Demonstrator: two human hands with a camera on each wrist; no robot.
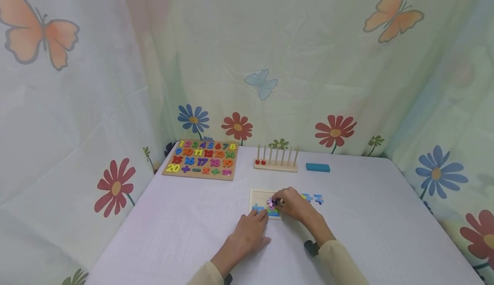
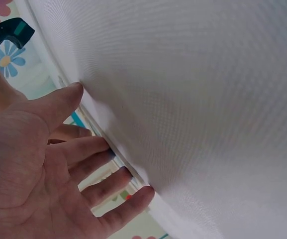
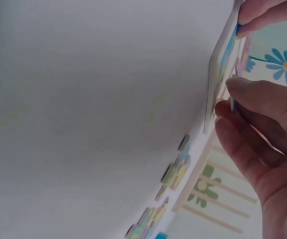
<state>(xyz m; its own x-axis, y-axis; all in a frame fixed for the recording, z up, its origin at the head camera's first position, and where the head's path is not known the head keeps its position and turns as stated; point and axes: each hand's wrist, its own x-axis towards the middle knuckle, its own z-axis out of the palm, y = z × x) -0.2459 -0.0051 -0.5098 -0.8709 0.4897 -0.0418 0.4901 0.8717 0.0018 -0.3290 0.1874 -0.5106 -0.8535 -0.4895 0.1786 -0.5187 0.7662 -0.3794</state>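
A shallow wooden puzzle tray (image 1: 260, 193) lies on the table, with blue and green jigsaw pieces (image 1: 273, 212) along its near side. Over the tray, my right hand (image 1: 296, 205) pinches a pink and dark jigsaw piece (image 1: 270, 202) between thumb and fingers. That piece appears edge-on in the right wrist view, close to the tray (image 3: 214, 74). My left hand (image 1: 250, 232) rests its fingertips at the tray's near left edge, thumb held apart. In the left wrist view the fingers (image 2: 126, 206) are loosely extended along that edge. Loose jigsaw pieces (image 1: 318, 198) lie right of the tray, partly behind my right hand.
At the back left lies a board of coloured numbers (image 1: 200, 159). A wooden peg stand (image 1: 275, 168) with two red beads stands behind the tray, and a teal block (image 1: 318, 167) is right of it. Flowered cloth (image 1: 308, 62) hangs around the table.
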